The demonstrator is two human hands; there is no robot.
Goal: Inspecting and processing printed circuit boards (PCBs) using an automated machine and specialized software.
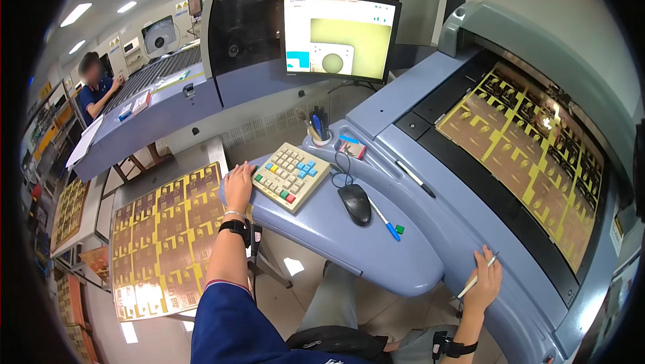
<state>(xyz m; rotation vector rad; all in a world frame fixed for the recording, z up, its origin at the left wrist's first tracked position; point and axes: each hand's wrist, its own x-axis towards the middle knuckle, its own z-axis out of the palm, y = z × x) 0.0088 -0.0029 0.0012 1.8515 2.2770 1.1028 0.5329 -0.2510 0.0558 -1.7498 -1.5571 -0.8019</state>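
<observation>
My left hand (pixel 238 188) lies on the left end of the blue-grey console shelf (pixel 322 233), fingers stretched out, right beside a beige keypad (pixel 291 177) with blue, green and red keys. It holds nothing. Over at the right, my right hand (pixel 484 282) is closed around a slim white pen-like stick (pixel 470 286) and rests by the machine's front edge. Beyond that hand, a large copper and yellow patterned circuit panel (pixel 524 162) lies on the machine's dark bed.
A black mouse (pixel 354 204), a blue-tipped marker (pixel 385 221), a black-and-white pen (pixel 415 179) and a pen cup (pixel 319 132) sit on the console. Another patterned panel (pixel 168 243) lies on a table at left. Behind stands a lit monitor (pixel 339 38); a co-worker (pixel 94 88) is far left.
</observation>
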